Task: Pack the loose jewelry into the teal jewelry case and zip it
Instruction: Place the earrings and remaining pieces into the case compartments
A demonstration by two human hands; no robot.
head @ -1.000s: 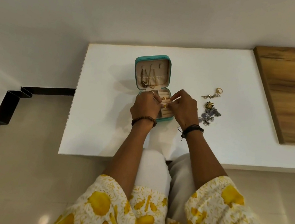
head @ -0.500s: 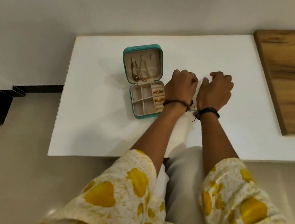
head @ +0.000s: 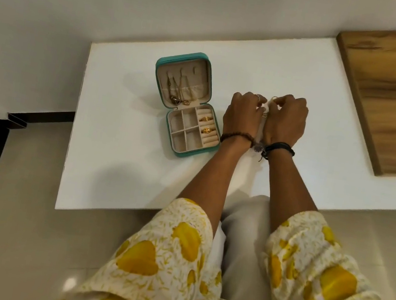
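Gathering the last loose pieces beside the open teal jewelry case (head: pixel 186 106).

My left hand (head: pixel 243 118) and right hand (head: pixel 285 122) curl over small jewelry on the white table (head: pixel 111 161); whether either grips any, I cannot tell. Two gold rings (head: pixel 206 125) sit slotted; next comes carrying pieces over.

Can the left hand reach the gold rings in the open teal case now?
Probably yes. The left hand is just beside the teal jewelry case, whose lid is open, and nothing covers the gold rings. But its fingers seem busy with small jewelry.
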